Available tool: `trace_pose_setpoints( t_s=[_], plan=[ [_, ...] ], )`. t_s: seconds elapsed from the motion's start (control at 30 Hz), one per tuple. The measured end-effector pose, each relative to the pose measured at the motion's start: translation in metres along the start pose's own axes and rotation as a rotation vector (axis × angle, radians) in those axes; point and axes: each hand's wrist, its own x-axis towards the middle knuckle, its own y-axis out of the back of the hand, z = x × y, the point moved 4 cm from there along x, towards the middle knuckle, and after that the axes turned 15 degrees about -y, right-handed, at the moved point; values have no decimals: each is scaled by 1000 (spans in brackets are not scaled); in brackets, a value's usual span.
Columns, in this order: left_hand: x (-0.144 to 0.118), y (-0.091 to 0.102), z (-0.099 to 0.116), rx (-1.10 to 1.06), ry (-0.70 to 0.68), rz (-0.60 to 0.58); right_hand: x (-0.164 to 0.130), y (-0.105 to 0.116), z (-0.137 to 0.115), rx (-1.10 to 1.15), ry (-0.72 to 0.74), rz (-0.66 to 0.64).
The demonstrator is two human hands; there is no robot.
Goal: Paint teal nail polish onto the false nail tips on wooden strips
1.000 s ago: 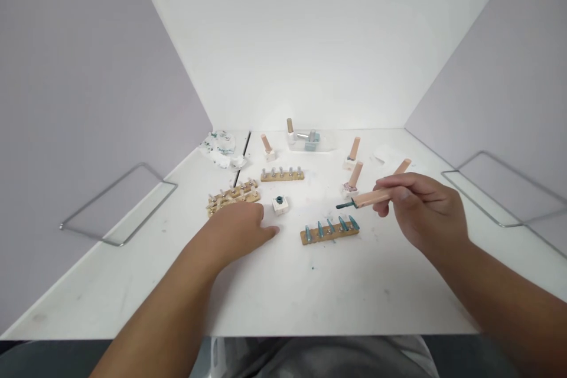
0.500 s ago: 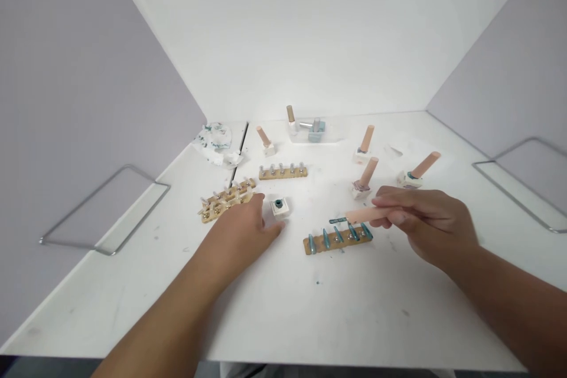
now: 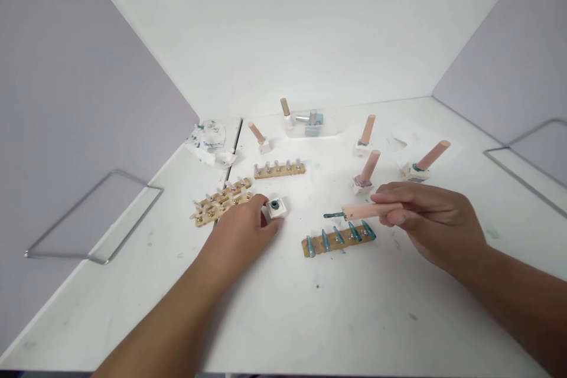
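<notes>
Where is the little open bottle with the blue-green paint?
In the head view, the open bottle stands on the white table, left of centre, at the left hand fingertips, between the teal nail strip and the stacked strips.

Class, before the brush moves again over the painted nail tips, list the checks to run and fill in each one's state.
1. Right hand grips brush cap: ok.
2. Brush tip carries teal polish: ok.
3. Left hand steadies open bottle: ok.
4. Five teal tips sit on strip: ok.
5. Brush clear of tips: ok.
6. Polish on tips dry: cannot tell.
</notes>
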Motion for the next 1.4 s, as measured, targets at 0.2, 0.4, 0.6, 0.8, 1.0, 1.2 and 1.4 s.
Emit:
trace_pose_setpoints(
  t_s=[0.2,0.4,0.6,0.8,1.0,1.2,1.4],
  plan=[
    [-3,2,5,-42,-56,36,0,-2,-2,23,-84,22],
    [-11,8,13,-499,-293,219,-5,-6,-10,-20,43,-10],
    [-16,6,22,-986,-548,207,-14,-9,-22,-33,212,-9],
    [-18,1,27,-1118,-667,194,-16,-9,-24,-19,264,28],
    [-16,-2,28,-1212,-705,185,-16,-4,-23,53,281,66],
    [-15,-3,30,-1229,-645,199,-17,-4,-20,50,294,30],
    [-16,-2,29,-1186,-583,253,-17,-3,-18,64,298,0]
  ],
)
